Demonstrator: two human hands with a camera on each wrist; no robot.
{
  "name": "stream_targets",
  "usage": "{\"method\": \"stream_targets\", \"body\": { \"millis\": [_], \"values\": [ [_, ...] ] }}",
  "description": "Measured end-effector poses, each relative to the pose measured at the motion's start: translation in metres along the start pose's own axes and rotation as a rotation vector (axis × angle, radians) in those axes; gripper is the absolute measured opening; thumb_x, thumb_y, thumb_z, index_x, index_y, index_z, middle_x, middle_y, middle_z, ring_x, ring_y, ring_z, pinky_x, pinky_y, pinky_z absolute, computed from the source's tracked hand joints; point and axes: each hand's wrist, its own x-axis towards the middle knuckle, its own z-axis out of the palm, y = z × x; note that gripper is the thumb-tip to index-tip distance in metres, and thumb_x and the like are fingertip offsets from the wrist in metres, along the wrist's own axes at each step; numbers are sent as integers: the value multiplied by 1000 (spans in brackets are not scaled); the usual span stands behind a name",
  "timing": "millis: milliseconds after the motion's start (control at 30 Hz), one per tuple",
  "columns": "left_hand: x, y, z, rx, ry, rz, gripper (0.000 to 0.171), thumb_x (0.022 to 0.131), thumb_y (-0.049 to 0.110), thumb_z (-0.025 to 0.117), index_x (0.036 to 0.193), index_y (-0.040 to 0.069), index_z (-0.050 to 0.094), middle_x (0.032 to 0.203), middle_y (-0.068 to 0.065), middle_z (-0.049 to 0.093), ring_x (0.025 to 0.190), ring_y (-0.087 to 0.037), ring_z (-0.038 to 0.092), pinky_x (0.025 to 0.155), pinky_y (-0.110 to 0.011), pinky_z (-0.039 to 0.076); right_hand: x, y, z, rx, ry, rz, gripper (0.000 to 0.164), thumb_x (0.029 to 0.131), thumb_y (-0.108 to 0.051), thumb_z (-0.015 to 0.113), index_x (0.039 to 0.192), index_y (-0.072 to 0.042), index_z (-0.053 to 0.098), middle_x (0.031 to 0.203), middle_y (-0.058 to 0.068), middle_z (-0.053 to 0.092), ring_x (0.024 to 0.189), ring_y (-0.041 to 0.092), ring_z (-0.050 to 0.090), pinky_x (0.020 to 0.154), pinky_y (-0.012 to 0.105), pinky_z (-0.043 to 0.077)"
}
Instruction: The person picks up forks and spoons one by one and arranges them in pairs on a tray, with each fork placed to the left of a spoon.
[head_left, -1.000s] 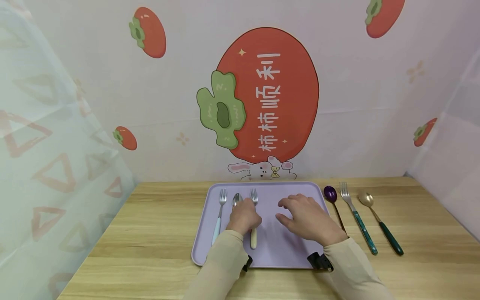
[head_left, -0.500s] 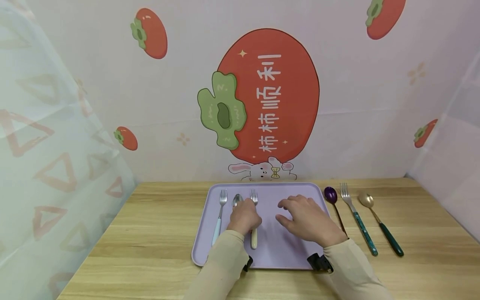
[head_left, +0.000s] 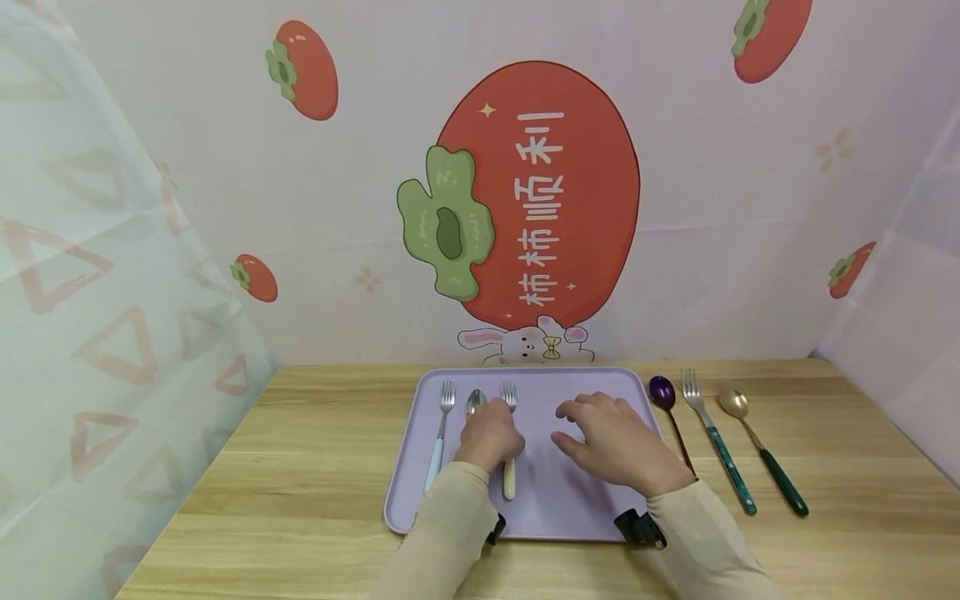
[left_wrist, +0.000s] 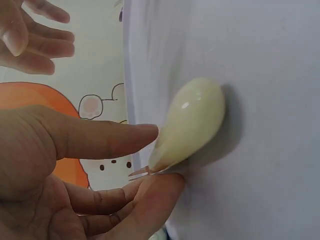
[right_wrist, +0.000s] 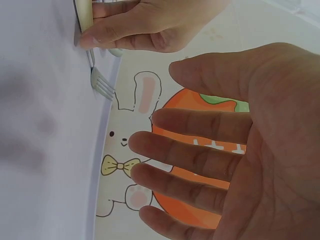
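Note:
My left hand pinches a cream-handled fork around the neck, where handle meets metal. In the left wrist view the thumb and a finger sit on either side of the handle, close over the tray. The fork's tines point to the far rim in the right wrist view. My right hand hovers above the right half of the lilac tray, fingers spread and holding nothing. Left of the cream fork lie a spoon, its handle hidden by my hand, and a light-blue-handled fork.
On the wooden table, right of the tray, lie a purple spoon, a fork with a green patterned handle and a gold spoon with a dark green handle. A printed cloth backdrop rises behind the table.
The head view has shifted very slightly, so the scene sits a little lower. Both hands and the cutlery keep their places.

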Motion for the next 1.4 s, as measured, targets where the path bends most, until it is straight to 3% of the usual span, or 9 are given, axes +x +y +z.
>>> {"method": "stream_targets", "body": {
  "millis": [233,433,533,900,1133,1267,1400],
  "values": [
    [-2,3,-8,27,15,17,44,79,5,79,121,-1,69,103,-20,67,75,-30,58,64,-41,52,0,0,1,-1,2,-8,27,92,-27,74,111,-7,73,106,7,71,104,30,64,91,56,48],
    [-7,9,-16,71,39,53,17,78,7,78,90,2,67,82,-12,59,74,-28,54,62,-42,49,1,1,2,-11,10,-19,28,92,-28,74,111,-7,73,104,6,71,102,29,65,90,54,50],
    [-11,13,-21,99,46,74,16,78,7,77,81,5,62,76,-9,58,74,-27,54,60,-41,48,1,1,2,-10,12,-20,28,92,-28,75,111,-7,74,104,6,71,101,29,65,89,54,50],
    [-28,14,-40,148,68,147,15,84,15,77,86,7,65,75,-6,60,65,-23,55,57,-39,45,1,1,1,-4,2,-1,28,92,-27,75,111,-7,74,105,7,72,102,29,65,90,53,50],
    [-32,2,-48,126,117,174,18,86,18,77,98,5,73,93,-7,69,72,-21,58,63,-41,50,1,0,1,1,-14,21,28,92,-28,75,112,-8,74,106,7,72,104,30,64,93,54,49],
    [-33,-8,-53,124,155,179,21,87,22,77,97,4,69,94,-6,66,78,-22,59,69,-46,52,1,0,1,2,-18,27,28,92,-28,75,112,-8,74,106,6,71,105,30,64,94,54,48],
    [-33,-21,-57,125,191,228,21,87,21,78,97,5,69,88,-4,63,78,-20,58,66,-40,50,0,-1,2,0,-16,20,28,92,-28,74,112,-8,74,106,6,72,106,30,64,93,54,48]
  ]
}}
